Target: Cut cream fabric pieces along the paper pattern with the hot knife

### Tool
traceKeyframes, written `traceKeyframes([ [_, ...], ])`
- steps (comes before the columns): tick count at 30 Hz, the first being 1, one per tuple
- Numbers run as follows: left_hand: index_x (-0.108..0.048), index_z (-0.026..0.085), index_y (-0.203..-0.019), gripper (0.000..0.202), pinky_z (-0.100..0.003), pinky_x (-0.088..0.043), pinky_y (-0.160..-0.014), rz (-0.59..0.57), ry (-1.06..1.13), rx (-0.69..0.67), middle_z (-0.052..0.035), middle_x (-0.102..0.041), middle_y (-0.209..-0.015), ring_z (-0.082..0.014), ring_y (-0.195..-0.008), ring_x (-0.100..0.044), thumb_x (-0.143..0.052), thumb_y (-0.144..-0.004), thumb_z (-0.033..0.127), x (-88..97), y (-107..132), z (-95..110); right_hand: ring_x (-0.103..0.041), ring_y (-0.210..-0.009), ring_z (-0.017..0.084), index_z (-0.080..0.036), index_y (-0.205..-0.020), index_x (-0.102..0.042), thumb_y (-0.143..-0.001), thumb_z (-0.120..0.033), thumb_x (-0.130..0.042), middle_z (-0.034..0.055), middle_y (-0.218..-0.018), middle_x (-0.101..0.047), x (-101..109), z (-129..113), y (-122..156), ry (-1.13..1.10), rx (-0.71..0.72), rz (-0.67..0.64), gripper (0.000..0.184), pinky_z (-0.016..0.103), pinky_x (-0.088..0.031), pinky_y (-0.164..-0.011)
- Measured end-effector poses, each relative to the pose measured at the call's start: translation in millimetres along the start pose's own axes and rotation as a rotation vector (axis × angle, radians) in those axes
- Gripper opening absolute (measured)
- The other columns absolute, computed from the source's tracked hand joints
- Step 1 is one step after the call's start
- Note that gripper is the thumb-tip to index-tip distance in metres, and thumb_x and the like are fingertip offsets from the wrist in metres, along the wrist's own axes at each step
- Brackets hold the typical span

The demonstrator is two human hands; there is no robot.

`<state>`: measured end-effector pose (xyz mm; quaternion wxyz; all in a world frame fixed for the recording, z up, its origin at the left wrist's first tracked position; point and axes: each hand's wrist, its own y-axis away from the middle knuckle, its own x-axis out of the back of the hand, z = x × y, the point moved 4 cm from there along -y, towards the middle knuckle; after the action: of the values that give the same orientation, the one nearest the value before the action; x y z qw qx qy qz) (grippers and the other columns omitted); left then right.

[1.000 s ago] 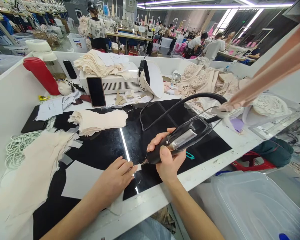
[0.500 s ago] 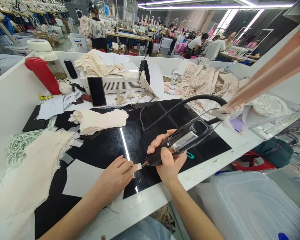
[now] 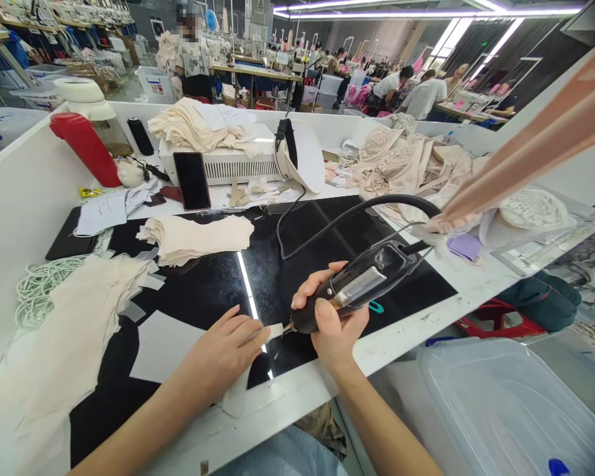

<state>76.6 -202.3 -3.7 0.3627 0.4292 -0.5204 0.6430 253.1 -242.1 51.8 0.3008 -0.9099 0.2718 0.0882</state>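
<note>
My right hand (image 3: 336, 324) is wrapped round a black corded handheld tool (image 3: 354, 285), its thin metal tip pointing down to the left. That tip meets the end of a pale fabric strip (image 3: 274, 332) on the glossy black work surface (image 3: 213, 284). My left hand (image 3: 235, 345) holds the strip near this end, fingers close together and pressing down; its thumb is mostly hidden. More pale fabric (image 3: 235, 396) shows below my left hand at the table's front edge. A white sheet (image 3: 166, 347) lies beside my left forearm.
Stacked cream fabric pieces (image 3: 198, 239) lie behind my left hand, with longer cream pieces (image 3: 74, 330) and green cord (image 3: 42, 287) at the left. A pink fabric sling (image 3: 530, 142) hangs by the tool's cable (image 3: 357, 208). A teal clip (image 3: 375, 307) lies near my right hand.
My left hand has shifted slightly left, and more of the strip's end shows beyond its fingertips. The tool's rear and the pink sling have moved a little left.
</note>
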Motion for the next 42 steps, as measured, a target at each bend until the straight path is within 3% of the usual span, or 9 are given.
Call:
traceKeyframes([
  [11,-0.061,0.014,-0.132,0.034,-0.052,-0.045,-0.117,-0.007,-0.001,0.062,-0.0094,-0.068,-0.121,-0.0229,-0.114,-0.064,-0.042,-0.104,0.007,3.6,20.3,-1.2,-0.064,-0.063,0.013,-0.029,-0.120,-0.055,-0.089,-0.034,-0.076,-0.0031,-0.086,-0.064,5.9,-3.2,2.5,-0.023,-0.024,0.036,0.039,0.030,-0.056,-0.060],
  [27,-0.063,0.011,-0.125,0.029,-0.052,-0.051,-0.110,0.059,0.012,0.060,-0.0103,-0.069,-0.115,-0.0241,-0.109,-0.063,-0.044,-0.104,0.007,-0.5,17.2,2.5,-0.063,-0.062,0.013,-0.030,-0.119,-0.053,-0.089,-0.040,-0.076,-0.0037,-0.084,-0.062,-14.0,7.9,-4.9,-0.045,-0.045,0.014,0.040,0.032,-0.056,-0.058],
  [42,-0.064,0.007,-0.126,0.030,-0.051,-0.051,-0.110,0.050,0.014,0.042,-0.0119,-0.067,-0.116,-0.0253,-0.110,-0.062,-0.043,-0.103,0.006,0.2,17.4,3.8,-0.063,-0.061,0.013,-0.029,-0.117,-0.057,-0.088,-0.036,-0.077,-0.0042,-0.083,-0.062,-4.7,-1.1,-6.7,-0.059,-0.018,0.052,0.036,0.030,-0.055,-0.058],
])
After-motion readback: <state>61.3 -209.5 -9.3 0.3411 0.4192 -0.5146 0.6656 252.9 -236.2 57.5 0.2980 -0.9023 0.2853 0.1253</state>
